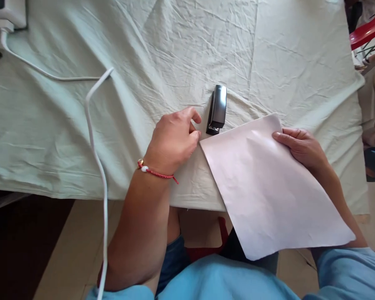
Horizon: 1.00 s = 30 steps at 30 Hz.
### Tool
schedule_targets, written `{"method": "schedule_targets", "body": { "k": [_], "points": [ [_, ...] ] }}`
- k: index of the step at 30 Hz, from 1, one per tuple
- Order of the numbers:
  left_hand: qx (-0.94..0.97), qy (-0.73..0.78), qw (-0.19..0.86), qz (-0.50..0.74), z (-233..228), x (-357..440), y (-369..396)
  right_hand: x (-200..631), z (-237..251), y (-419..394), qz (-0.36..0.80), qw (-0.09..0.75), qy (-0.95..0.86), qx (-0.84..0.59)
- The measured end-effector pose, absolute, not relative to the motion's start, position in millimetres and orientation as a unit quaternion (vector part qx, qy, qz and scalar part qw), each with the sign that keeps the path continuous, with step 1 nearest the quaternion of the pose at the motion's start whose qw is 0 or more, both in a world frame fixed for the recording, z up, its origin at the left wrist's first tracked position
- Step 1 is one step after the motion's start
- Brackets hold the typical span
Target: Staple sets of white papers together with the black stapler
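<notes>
My left hand (173,139) pinches the upper left corner of a white sheet of paper (268,187) between thumb and fingers; a red string bracelet is on that wrist. My right hand (300,143) grips the paper's right edge, thumb on top and fingers underneath. The sheet lies tilted, half on the table and half hanging past its near edge over my lap. A black stapler (218,109) rests on the cloth just beyond the pinched corner, a finger's width from my left fingertips.
A wrinkled pale green cloth (175,46) covers the table. A white cable (95,137) runs from a white device (9,14) at the far left and drops over the near edge. A red chair (368,29) stands at the far right.
</notes>
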<state>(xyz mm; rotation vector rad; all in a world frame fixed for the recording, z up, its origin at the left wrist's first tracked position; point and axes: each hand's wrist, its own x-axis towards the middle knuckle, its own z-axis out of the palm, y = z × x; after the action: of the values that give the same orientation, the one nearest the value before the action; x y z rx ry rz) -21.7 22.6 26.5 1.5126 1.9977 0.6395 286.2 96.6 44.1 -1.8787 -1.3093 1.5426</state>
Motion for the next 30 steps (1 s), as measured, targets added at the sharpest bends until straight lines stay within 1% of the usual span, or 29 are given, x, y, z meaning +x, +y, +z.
{"method": "schedule_targets", "body": {
  "k": [4, 6, 8, 10, 13, 19, 25, 30],
  "points": [
    [0.605, 0.711, 0.167, 0.317, 18, -11, 21, 290, 45, 96, 0.533, 0.187, -0.455, -0.689],
    [0.642, 0.679, 0.135, 0.33, 14, -7, 21, 292, 44, 97, 0.526, 0.196, -0.452, -0.693],
    [0.667, 0.652, 0.146, 0.329, 11, -4, 22, 294, 43, 98, 0.522, 0.203, -0.451, -0.695],
    [0.679, 0.627, 0.179, 0.336, 8, -3, 22, 294, 43, 99, 0.515, 0.206, -0.449, -0.7],
    [0.679, 0.603, 0.205, 0.364, 7, -3, 23, 292, 45, 100, 0.512, 0.209, -0.443, -0.706],
    [0.662, 0.608, 0.195, 0.393, 10, -1, 20, 292, 49, 99, 0.507, 0.185, -0.438, -0.719],
    [0.641, 0.613, 0.206, 0.413, 19, 1, 16, 292, 52, 98, 0.497, 0.191, -0.434, -0.726],
    [0.652, 0.621, 0.191, 0.39, 20, 1, 17, 293, 53, 98, 0.5, 0.184, -0.437, -0.724]
  ]
}}
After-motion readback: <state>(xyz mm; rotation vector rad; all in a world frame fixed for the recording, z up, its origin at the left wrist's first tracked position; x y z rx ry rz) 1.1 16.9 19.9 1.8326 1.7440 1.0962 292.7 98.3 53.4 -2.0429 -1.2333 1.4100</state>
